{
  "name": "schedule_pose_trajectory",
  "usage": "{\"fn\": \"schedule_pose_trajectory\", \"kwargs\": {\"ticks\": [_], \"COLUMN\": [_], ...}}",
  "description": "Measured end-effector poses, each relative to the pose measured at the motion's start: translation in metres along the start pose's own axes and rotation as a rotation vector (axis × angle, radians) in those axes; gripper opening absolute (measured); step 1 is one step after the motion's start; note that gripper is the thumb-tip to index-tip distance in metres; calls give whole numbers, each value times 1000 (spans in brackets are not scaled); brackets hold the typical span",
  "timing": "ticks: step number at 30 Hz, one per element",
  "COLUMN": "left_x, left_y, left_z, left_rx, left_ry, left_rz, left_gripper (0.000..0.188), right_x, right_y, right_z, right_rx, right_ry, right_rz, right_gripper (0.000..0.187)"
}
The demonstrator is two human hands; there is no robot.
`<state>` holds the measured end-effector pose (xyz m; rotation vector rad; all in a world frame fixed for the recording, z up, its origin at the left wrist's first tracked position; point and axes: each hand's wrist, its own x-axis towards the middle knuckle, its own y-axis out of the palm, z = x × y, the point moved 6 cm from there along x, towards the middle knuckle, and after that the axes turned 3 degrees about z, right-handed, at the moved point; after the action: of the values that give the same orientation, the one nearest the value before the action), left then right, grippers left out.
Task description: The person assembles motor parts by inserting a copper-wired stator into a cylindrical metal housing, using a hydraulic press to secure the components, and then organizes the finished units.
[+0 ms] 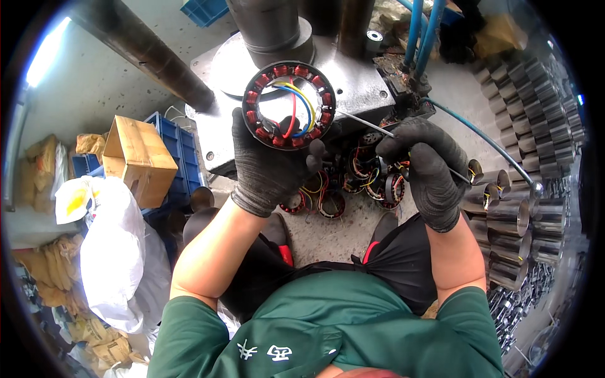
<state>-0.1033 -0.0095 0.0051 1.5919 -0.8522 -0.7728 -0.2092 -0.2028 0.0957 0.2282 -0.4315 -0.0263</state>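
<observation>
In my gloved left hand I hold up a motor stator, a black ring with red-copper coils around its inside. Red, yellow and blue lead wires loop across its opening. My gloved right hand grips a thin metal rod. The rod's far end meets or lies close to the ring's right side; whether it touches, I cannot tell. Behind the stator stands a steel press table with a thick round ram over it. Several more wound stators lie on the floor below my hands.
Metal cylinder housings are stacked at the right, with more rows beyond. A blue-green hose curves past them. To the left are a cardboard box, blue crates and a white sack. A steel column slants at upper left.
</observation>
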Motion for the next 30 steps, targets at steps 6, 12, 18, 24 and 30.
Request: {"fn": "schedule_pose_trajectory", "kwargs": {"ticks": [6, 12, 18, 24, 30], "left_x": [-1, 0, -3, -1, 3], "left_y": [-2, 2, 10, 20, 18], "left_z": [3, 6, 5, 2, 10], "left_rx": [27, 30, 57, 350, 464], "left_ry": [16, 1, 55, 164, 245], "left_rz": [-48, -7, -31, -129, 5], "left_gripper": [104, 102, 104, 107, 75], "right_x": [1, -1, 5, 0, 8], "right_y": [0, 2, -7, 9, 29], "right_z": [-9, -19, -28, -27, -30], "right_rx": [-114, -21, 107, -291, -848], "right_ry": [85, 106, 171, -15, -307], "right_rz": [-13, -77, -80, -22, 133], "right_gripper": [24, 24, 25, 20, 16]}}
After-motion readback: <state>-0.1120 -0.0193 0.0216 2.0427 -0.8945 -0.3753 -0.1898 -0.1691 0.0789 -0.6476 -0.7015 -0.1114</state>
